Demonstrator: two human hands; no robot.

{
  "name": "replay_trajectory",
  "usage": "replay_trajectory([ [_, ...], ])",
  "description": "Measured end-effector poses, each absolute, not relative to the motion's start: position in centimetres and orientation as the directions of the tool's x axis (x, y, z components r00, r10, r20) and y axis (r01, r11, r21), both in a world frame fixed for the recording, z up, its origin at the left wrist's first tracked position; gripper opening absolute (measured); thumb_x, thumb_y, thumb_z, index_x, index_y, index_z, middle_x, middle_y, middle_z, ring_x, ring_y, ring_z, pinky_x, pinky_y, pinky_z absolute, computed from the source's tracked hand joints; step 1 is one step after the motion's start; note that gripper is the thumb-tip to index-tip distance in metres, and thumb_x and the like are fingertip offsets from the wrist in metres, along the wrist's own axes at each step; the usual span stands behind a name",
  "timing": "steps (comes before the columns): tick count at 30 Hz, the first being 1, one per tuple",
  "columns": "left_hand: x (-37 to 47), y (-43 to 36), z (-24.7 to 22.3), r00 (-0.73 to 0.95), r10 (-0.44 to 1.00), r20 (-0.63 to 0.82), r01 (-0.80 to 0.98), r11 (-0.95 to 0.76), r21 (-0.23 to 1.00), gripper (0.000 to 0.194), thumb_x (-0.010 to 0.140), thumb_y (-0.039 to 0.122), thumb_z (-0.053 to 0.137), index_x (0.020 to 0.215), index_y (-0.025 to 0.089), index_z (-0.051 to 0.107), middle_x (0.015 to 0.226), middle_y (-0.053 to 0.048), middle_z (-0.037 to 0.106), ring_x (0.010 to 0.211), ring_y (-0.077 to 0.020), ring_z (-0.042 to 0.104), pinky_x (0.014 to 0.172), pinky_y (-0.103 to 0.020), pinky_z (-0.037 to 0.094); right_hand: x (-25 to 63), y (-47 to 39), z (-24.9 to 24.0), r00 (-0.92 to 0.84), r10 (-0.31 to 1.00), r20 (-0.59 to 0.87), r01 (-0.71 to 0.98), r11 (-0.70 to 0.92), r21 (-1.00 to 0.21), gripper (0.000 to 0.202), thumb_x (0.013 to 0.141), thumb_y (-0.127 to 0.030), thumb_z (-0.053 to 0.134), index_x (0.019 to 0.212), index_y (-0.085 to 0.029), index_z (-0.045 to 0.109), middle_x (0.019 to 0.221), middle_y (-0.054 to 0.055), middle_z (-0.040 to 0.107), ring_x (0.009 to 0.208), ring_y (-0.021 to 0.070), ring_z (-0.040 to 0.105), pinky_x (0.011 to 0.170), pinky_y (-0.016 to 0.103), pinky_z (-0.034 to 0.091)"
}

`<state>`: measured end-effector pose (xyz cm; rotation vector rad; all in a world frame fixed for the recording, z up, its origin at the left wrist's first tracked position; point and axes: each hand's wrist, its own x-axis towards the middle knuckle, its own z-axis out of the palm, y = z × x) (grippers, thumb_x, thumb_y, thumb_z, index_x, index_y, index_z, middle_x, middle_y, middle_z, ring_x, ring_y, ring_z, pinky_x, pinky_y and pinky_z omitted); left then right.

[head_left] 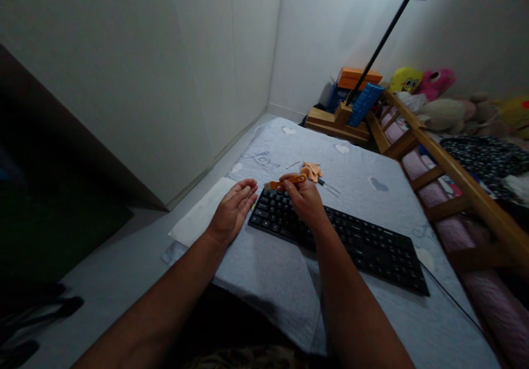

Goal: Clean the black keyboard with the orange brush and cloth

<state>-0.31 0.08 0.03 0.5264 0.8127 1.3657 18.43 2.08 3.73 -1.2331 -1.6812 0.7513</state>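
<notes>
A black keyboard (372, 248) lies slanted on the cloth-covered table (273, 286). My right hand (305, 197) is above its left half, closed on a small orange brush (294, 179) whose bristles point left, over the keyboard's upper left corner. Beside the keyboard's left end, my left hand (234, 210) is held on edge with its fingers stretched out and nothing in it. Under and beside that hand lies a white sheet (198, 215). Behind the keyboard are an orange cloth (311, 171), a dark-handled tool with a thin metal end (329, 187) and a cotton swab (292, 164).
A wooden bed rail (454, 165) runs along the right, with plush toys (446, 113) and clothes behind it. At the back stand a wooden lamp base (336, 121), an orange box (357, 77) and a blue item (366, 103). A white cabinet (165, 71) rises on the left.
</notes>
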Motion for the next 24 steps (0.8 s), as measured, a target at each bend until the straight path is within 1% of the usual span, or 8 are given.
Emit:
replay_trajectory([
  [7,-0.3,0.1,-0.1,0.011,0.982,-0.191,-0.644,0.153,0.75,0.024,0.078,0.026,0.075,0.101,0.019,0.072,0.117,-0.007,0.067,0.126,-0.0228,0.057,0.114,-0.038,0.039,19.1,2.8,3.1,-0.129,0.967,0.218,0.402,0.252,-0.88,0.022,0.091,-0.032,0.052,0.096,-0.019,0.07,0.082,0.005,0.075,0.083,0.0207,0.071,0.084,0.035,0.051],
  [13,-0.3,0.0,0.1,0.01,0.981,-0.195,-0.64,0.156,0.752,0.024,0.077,0.024,0.074,0.1,0.019,0.072,0.117,-0.007,0.067,0.124,-0.022,0.058,0.113,-0.037,0.04,20.8,2.9,3.8,-0.149,0.977,0.15,0.434,0.201,-0.878,0.02,0.089,-0.031,0.055,0.091,-0.018,0.07,0.077,0.004,0.073,0.078,0.0207,0.069,0.082,0.037,0.05],
  [16,-0.3,0.1,0.1,0.014,0.982,-0.187,-0.641,0.152,0.753,0.024,0.077,0.024,0.074,0.1,0.019,0.072,0.118,-0.007,0.066,0.123,-0.0219,0.058,0.113,-0.037,0.04,21.1,3.0,3.9,-0.134,0.98,0.148,0.395,0.189,-0.899,0.022,0.09,-0.034,0.055,0.093,-0.018,0.07,0.077,0.005,0.073,0.078,0.0204,0.068,0.082,0.037,0.05],
  [20,-0.3,0.1,0.1,0.012,0.981,-0.194,-0.641,0.157,0.752,0.023,0.077,0.023,0.074,0.1,0.018,0.072,0.118,-0.007,0.066,0.123,-0.0214,0.058,0.113,-0.036,0.04,20.4,3.1,3.6,-0.167,0.976,0.138,0.307,0.185,-0.934,0.025,0.09,-0.038,0.056,0.099,-0.018,0.07,0.082,0.004,0.074,0.083,0.0198,0.069,0.085,0.037,0.05],
  [24,-0.2,0.0,0.3,0.011,0.981,-0.196,-0.636,0.158,0.756,0.023,0.077,0.023,0.074,0.099,0.018,0.071,0.117,-0.007,0.066,0.123,-0.0212,0.058,0.113,-0.036,0.04,20.0,3.2,3.3,-0.184,0.976,0.113,0.331,0.17,-0.928,0.022,0.089,-0.034,0.056,0.096,-0.019,0.07,0.081,0.003,0.074,0.081,0.0194,0.068,0.086,0.038,0.05],
])
